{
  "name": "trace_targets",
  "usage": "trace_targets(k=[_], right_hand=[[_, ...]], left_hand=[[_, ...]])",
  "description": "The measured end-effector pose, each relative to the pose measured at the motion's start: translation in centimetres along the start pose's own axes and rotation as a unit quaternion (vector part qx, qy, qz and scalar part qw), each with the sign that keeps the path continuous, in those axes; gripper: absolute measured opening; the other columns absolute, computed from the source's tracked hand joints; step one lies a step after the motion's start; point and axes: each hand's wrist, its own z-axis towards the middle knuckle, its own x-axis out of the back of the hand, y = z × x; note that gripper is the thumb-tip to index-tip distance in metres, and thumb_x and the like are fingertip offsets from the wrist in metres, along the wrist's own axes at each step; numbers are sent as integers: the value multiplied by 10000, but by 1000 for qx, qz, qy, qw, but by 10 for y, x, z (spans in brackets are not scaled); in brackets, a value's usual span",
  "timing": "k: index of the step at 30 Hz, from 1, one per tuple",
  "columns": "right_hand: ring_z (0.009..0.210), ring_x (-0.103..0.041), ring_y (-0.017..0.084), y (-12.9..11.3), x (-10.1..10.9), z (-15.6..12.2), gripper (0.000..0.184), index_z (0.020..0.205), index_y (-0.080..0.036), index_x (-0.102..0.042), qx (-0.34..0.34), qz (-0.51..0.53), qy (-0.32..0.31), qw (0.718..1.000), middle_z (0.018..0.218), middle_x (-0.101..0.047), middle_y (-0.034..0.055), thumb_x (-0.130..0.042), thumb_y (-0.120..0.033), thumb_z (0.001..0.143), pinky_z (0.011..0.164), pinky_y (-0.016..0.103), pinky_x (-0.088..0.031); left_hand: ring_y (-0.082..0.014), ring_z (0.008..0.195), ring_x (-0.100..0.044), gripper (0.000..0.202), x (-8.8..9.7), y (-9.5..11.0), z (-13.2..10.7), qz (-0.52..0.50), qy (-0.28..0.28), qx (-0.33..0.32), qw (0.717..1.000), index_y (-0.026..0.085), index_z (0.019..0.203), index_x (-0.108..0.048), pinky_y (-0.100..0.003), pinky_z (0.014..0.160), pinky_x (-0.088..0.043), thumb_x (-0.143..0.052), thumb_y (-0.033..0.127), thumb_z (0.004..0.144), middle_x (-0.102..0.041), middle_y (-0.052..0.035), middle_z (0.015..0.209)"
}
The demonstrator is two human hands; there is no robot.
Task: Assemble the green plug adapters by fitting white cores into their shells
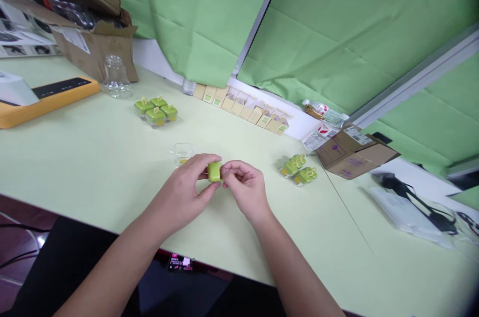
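Observation:
A small green lid (214, 171) is held on its edge above the table, between the thumb and fingers of my left hand (187, 189). My right hand (245, 184) pinches at the lid's right side; what lies between its fingertips is too small to make out. Just beyond my left hand stands a clear plastic box (183, 151) with no lid on it and a yellow spot low down, partly hidden by my fingers. Similar lidded boxes with pale loops on top stand in one group (155, 116) at the back left and another group (294, 166) to the right.
Several small beige cartons (239, 103) line the wall. A clear jar (117, 77) and an orange-edged device (56, 100) are at the left. Plastic bottles (324, 120) and a cardboard box (352, 152) stand at the right, near black cables (419, 202). A lit phone (181, 262) lies below the table's front edge.

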Motion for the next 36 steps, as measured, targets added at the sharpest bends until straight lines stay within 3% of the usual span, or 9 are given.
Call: trace_targets(k=[5,9,16,23,29,36], right_hand=[[628,-617,145,1,-2,-3,65,755,-233,-752,-14,33,-20,999,692,-689,-15,-691,-222,737,640,306,-528],[548,-552,107,-4,-4,-3,120,763,-239,-783,-31,34,-29,999,680,-692,-18,-672,-207,734,562,268,-487],[497,-507,98,-11,-2,-1,196,818,-243,-807,-61,44,-56,996,613,-670,-21,-645,-208,712,509,256,-448],[486,-496,82,-10,1,-3,112,793,-209,-776,-59,53,-57,995,605,-662,-23,-709,-237,707,494,232,-416],[464,-431,54,-8,1,-2,117,803,-192,-767,-120,97,-74,985,603,-623,-29,-704,-256,727,456,201,-334],[501,-439,61,-10,2,-2,106,807,-201,-787,-49,45,-82,994,638,-632,-20,-703,-230,748,481,211,-359]], left_hand=[[-208,1170,-626,463,-1,2,0,-3,-10,-44,999,287,1298,-541,-405,969,-601,-541,89,880,-614,-54,1292],[-205,1186,-627,505,-2,0,-1,35,13,-73,997,304,1311,-542,-401,990,-586,-544,62,868,-637,-35,1280],[-209,1140,-679,529,-3,-6,-4,50,22,-52,997,283,1379,-523,-413,1001,-596,-575,119,878,-639,-33,1354],[-202,1188,-657,526,-2,-7,-3,60,26,-73,995,274,1377,-541,-377,1015,-588,-608,130,876,-644,-18,1361],[-187,1176,-660,528,-2,-5,-4,68,30,-86,994,269,1375,-542,-347,1020,-580,-621,122,874,-655,-16,1340],[-207,1218,-623,539,-1,-7,-3,64,39,-116,990,285,1360,-561,-366,1000,-588,-580,59,871,-626,-43,1333]])
